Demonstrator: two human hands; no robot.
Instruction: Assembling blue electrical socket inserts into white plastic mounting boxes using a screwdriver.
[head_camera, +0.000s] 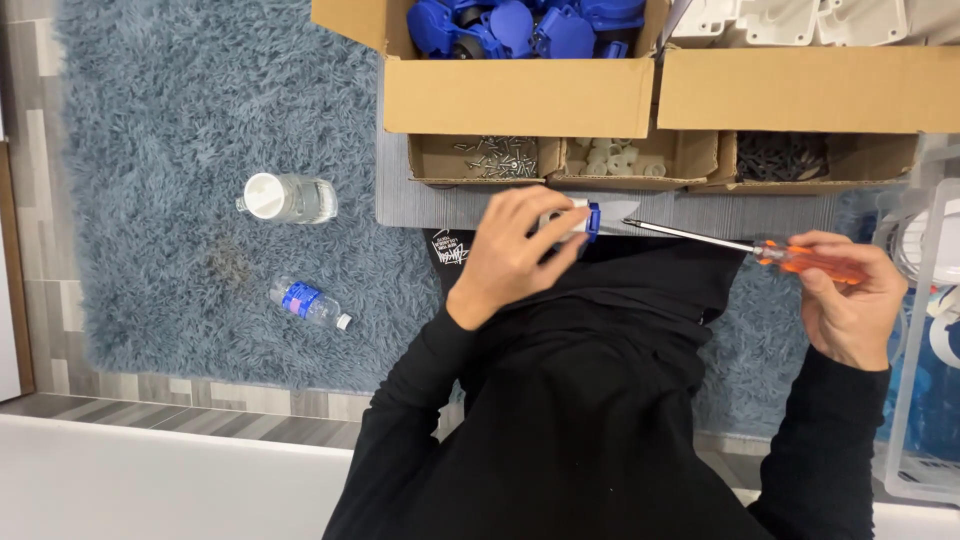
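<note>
Small cardboard box (483, 160) holds screws (500, 154); big box (520, 95) blue parts (525, 25).

The small white and blue part (585, 219) sits gripped in the left hand (510, 255), the fingers (545, 205) wrapped round its white body so that only its blue collar and a bit of white at the end show. It is held level, blue end pointing to the right, above the person's black-clad lap. The screwdriver (745, 247) has a clear orange handle and a thin steel shaft; the right hand (850, 300) clasps the handle, and the shaft lies nearly level, its tip just beside the part's blue end.
</note>
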